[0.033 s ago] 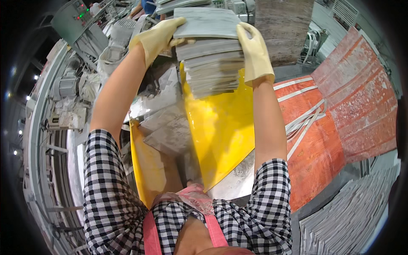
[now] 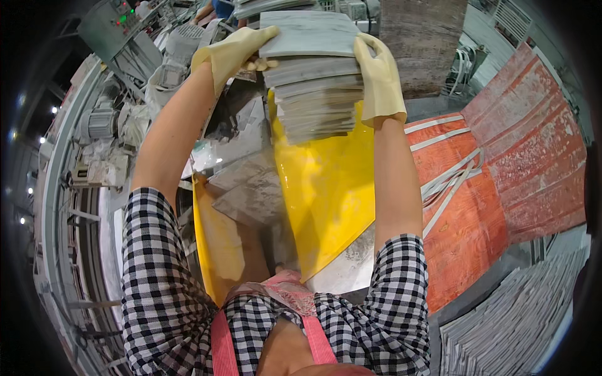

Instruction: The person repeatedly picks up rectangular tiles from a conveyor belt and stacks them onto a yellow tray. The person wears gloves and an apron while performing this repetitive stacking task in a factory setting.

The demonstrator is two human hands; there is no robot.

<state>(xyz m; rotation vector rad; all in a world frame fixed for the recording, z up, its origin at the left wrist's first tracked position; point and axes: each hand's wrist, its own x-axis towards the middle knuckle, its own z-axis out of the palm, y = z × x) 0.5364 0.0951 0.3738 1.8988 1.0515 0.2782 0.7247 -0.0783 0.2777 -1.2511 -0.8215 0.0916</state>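
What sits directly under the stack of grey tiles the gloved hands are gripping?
Under the stack of grey tiles, held by the left hand and right hand, a glossy yellow sheet shows. Its upper part is covered by the stack.

Both arms reach forward and up, nearly straight, bare from the rolled checked sleeves to the wrists. Each hand wears a pale yellow rubber glove. The left hand (image 2: pixel 233 51) is turned inward, palm facing right, fingers spread and curled, thumb pointing toward the other hand. The right hand (image 2: pixel 379 78) stands flat and upright, palm facing left, fingers together and pointing away.
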